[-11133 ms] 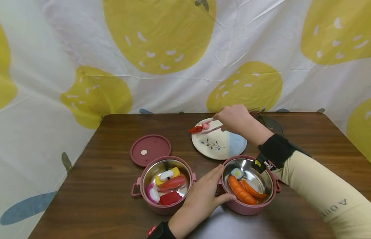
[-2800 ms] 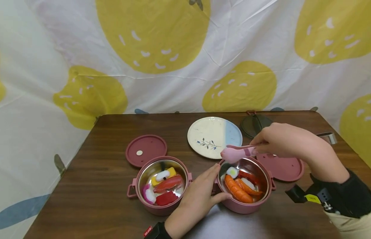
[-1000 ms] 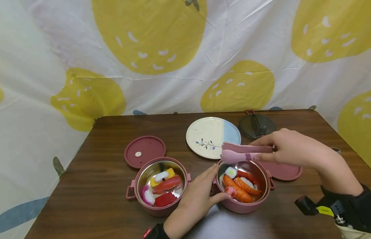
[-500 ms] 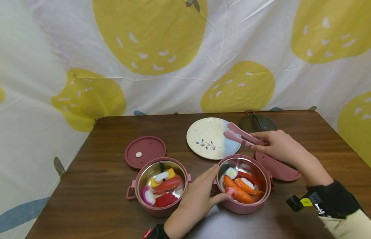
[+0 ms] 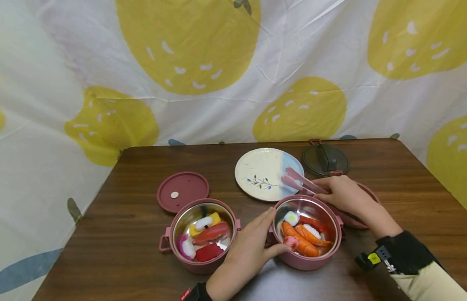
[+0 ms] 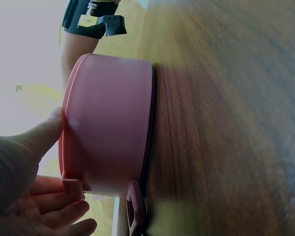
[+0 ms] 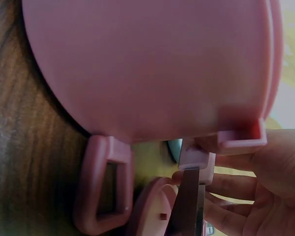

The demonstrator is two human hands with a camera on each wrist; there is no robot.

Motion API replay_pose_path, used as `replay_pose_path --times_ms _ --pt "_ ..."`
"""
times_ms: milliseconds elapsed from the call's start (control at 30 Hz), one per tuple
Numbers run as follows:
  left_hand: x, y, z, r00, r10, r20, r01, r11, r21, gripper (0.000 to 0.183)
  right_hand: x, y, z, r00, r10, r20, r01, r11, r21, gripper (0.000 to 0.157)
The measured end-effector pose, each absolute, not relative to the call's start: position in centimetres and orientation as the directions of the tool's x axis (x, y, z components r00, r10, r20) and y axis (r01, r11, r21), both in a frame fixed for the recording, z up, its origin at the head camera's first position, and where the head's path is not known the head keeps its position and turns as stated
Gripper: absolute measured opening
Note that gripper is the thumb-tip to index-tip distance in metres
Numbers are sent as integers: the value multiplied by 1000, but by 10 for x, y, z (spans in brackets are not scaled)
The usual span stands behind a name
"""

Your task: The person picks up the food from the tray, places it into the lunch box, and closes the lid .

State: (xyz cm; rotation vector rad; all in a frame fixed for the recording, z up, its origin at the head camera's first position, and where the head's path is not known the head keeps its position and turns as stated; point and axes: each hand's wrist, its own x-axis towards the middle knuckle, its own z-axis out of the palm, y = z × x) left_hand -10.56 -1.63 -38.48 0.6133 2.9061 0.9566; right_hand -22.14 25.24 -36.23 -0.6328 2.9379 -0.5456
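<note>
My right hand (image 5: 344, 193) holds pink tongs (image 5: 302, 180) behind the right pink pot (image 5: 306, 263). The tong tips are apart, with nothing between them, over the plate's blue edge. In the right wrist view the tongs' metal arms (image 7: 187, 201) pass by the fingers. My left hand (image 5: 248, 246) rests against the right pot's left side, fingers extended and thumb at the rim. That pot contains an orange shrimp-like toy (image 5: 299, 239) with a pink end, orange-topped sushi (image 5: 312, 236), a red piece (image 5: 312, 222) and a white-green roll (image 5: 291, 218).
The left pink pot (image 5: 172, 234) contains several toy sushi pieces. Behind it lies a round dark-pink lid (image 5: 188, 188). A cream and blue plate (image 5: 252, 167) and a dark round lid (image 5: 320, 159) lie farther back. Another pink lid (image 5: 368, 194) is partly hidden behind my right hand.
A red piece and then a pink-ended piece have gone from the tongs into the right pot. Since then, my right hand has drawn back and lowered behind the pot. My left hand stays put.
</note>
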Motion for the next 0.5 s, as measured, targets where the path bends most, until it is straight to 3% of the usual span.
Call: replay_pose_path --times_ms 500 --pt "-105 -17 -384 -923 372 99 359 737 573 80 -223 254 -362 -925 -379 -30 -340 859 -383 47"
